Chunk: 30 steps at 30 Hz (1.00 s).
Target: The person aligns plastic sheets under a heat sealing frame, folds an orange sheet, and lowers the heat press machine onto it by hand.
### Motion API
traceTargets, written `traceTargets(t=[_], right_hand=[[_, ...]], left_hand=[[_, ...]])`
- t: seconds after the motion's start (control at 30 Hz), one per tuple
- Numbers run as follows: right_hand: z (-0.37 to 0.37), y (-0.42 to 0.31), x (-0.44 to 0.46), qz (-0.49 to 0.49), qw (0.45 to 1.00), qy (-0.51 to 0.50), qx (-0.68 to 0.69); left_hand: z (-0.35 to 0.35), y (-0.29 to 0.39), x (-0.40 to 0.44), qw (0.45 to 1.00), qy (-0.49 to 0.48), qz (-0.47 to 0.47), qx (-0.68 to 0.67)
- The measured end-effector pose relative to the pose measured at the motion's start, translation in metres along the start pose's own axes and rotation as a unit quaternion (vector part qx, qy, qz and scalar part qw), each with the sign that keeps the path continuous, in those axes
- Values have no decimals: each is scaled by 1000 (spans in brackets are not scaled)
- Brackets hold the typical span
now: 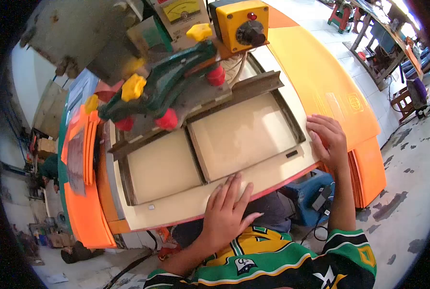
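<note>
Dark frame (197, 156) already set on the cream board (272, 176); left hand (227, 212) flat, gripping nothing, at the board's near edge; right hand (328, 139) at its right edge, grip unclear; orange folders (87, 214) flank the board, finished or waiting I cannot tell

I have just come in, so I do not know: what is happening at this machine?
A person has both hands on a cream board: the left hand spreads its fingers at the near edge, and the right hand is at the right edge. A dark metal frame lies on the board, partly beneath a machine with a green arm. Orange sheets are stacked on both sides.
</note>
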State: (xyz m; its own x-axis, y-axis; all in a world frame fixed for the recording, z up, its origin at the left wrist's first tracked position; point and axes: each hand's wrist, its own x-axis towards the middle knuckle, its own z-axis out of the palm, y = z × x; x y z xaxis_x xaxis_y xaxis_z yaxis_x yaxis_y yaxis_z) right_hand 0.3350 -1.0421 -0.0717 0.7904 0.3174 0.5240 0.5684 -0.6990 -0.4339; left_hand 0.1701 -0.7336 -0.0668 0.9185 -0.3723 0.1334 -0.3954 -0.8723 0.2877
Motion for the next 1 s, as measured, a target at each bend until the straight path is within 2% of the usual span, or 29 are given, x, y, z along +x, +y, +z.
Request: traceTargets(t=[0.2,0.27,0.5,0.9,1.0], right_hand=[[2,3,1,16,1000,7,-3],[0,2,2,19,1000,7,-5],[1,-5,6,28,1000,-12,-6],[4,-3,3,15,1000,-16,-2],[8,5,2,19,999,-25,33]], left_hand=[[8,-10,-1,999,-23,17,16],[11,-9,-3,998,7,26,63],[20,-10,-1,994,57,32,91],[28,-13,-4,995,85,35,41],[33,-11,-4,995,88,33,36]])
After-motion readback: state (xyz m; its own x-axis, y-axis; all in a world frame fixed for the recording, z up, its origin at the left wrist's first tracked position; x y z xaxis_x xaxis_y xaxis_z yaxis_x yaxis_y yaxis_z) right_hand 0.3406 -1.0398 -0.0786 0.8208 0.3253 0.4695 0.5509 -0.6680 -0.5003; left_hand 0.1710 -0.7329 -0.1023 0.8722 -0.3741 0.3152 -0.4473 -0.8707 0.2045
